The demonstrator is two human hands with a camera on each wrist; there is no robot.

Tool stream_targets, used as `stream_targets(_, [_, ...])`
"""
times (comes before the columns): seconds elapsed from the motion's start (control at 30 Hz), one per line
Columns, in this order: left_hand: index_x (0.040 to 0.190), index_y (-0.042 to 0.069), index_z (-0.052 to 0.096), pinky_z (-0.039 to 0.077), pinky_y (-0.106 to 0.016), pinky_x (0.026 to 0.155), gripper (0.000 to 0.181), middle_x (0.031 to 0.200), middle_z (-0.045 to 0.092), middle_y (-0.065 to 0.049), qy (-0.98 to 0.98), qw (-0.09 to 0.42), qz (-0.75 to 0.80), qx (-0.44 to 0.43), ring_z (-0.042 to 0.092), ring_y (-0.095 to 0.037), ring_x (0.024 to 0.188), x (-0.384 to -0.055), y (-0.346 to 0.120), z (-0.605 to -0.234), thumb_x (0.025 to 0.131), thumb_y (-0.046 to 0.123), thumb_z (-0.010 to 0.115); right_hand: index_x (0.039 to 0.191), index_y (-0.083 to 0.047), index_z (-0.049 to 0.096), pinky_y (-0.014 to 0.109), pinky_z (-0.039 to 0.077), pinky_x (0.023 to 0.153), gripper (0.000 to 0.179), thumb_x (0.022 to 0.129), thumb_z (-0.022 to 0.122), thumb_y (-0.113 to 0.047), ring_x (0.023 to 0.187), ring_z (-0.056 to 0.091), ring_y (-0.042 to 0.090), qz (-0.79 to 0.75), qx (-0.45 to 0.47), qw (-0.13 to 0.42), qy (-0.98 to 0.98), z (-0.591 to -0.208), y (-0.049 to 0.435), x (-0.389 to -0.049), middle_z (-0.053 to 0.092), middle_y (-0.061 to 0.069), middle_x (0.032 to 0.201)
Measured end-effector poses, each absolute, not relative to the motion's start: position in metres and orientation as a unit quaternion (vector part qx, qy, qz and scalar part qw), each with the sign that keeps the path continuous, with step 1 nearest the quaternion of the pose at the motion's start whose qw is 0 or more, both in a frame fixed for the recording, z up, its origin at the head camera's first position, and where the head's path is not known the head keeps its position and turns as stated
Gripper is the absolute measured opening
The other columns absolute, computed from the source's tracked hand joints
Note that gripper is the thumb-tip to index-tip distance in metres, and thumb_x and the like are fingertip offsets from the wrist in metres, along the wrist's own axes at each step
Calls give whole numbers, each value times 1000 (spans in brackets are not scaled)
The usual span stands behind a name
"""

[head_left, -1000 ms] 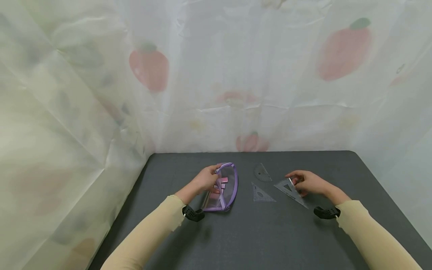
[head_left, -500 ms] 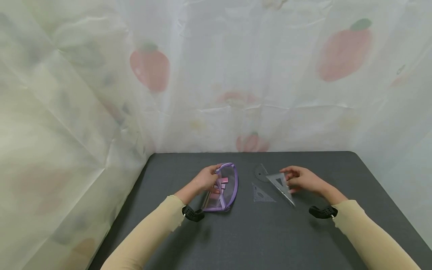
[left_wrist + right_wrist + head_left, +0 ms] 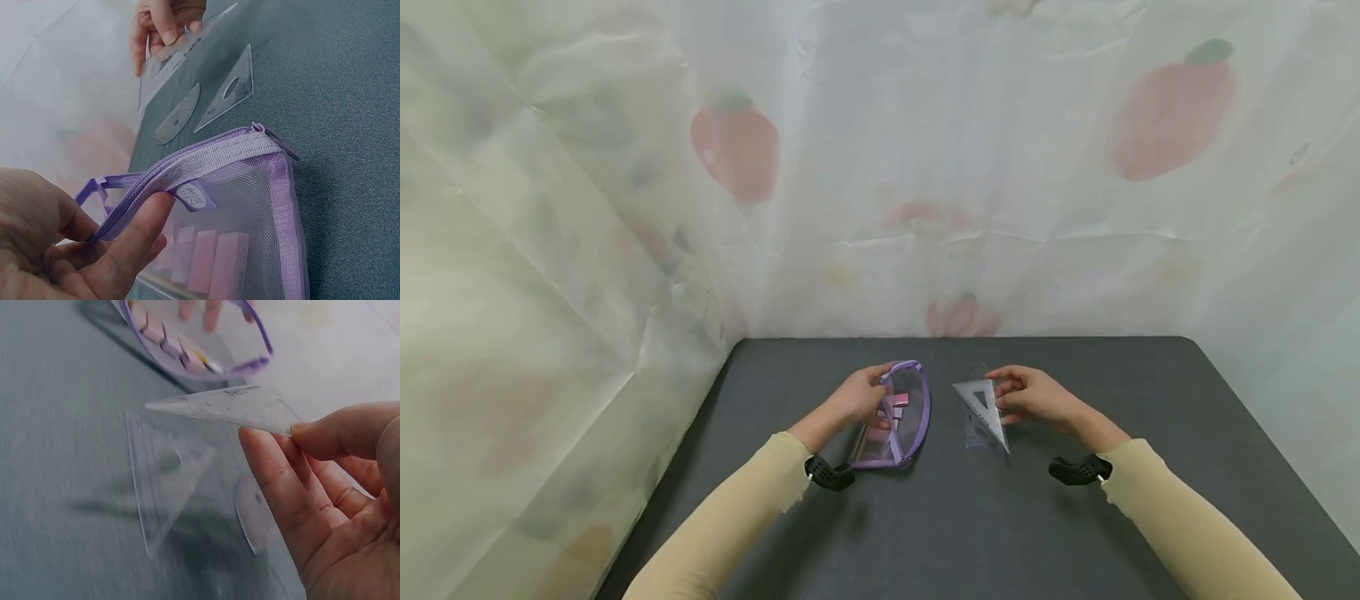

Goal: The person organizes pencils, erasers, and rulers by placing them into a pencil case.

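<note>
My right hand pinches a clear plastic triangular set square; left of that grip, my left hand pinches a purple-trimmed mesh zip pouch.

Head view: held set square covers most of the protractor and much of the lying set square; both my sleeves run off the bottom. Left wrist view: my left hand leaves at the left and bottom edges; mesh pouch cut at the bottom; label print illegible. Right wrist view: my right hand clipped at right; pouch cut at top; lying set square blurred; scale numerals too small to read.
</note>
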State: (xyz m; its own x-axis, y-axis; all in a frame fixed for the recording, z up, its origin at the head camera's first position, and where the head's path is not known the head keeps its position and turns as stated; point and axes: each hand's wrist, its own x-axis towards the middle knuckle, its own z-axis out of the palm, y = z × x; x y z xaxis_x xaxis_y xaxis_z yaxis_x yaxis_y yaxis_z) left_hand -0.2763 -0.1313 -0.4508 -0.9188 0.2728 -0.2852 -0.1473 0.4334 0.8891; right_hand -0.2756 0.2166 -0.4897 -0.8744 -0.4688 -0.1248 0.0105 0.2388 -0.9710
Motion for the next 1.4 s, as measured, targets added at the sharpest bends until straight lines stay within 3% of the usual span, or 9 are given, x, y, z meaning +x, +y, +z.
stream_targets(0.37, [162,17,33,66,-44,66,58,152,40,-31,822,203,532,34,61,-22,64,-277,-128,-450,106,5,45,150,7,42,54,63,84,57,98,64,0,91,67,30,-637,-132,209,731,-489,157,-279,60,23,111])
stream_targets(0.6, [162,17,33,66,-48,70,58,152,40,-31,832,203,515,33,66,-25,67,-276,-126,-450,107,7,46,149,4,46,53,63,83,54,97,63,4,90,67,29,-642,-89,176,741,-492,122,-279,60,24,111])
stream_targets(0.8, [162,16,34,66,-41,64,57,150,43,-31,830,204,518,34,64,-29,72,-277,-125,-449,107,7,45,144,4,50,52,64,78,54,92,64,11,83,68,35,-659,-69,141,736,-496,98,-277,61,24,105])
stream_targets(1.03, [162,15,33,66,-42,66,57,152,41,-30,832,207,514,37,69,-36,94,-279,-126,-450,107,7,45,141,7,52,48,66,73,54,89,63,15,78,67,34,-675,-43,102,730,-499,73,-275,60,20,97])
stream_targets(1.23, [162,16,34,66,-43,67,58,152,40,-30,830,205,517,35,68,-35,85,-279,-125,-449,106,5,44,136,7,56,42,66,64,52,86,64,16,70,68,30,-663,-19,55,747,-510,53,-279,61,17,93])
stream_targets(1.4, [162,14,32,66,-41,66,58,153,38,-32,825,207,524,32,65,-31,76,-279,-124,-446,106,4,44,136,7,55,42,66,66,53,85,64,18,67,66,24,-678,8,53,733,-512,37,-279,60,18,94])
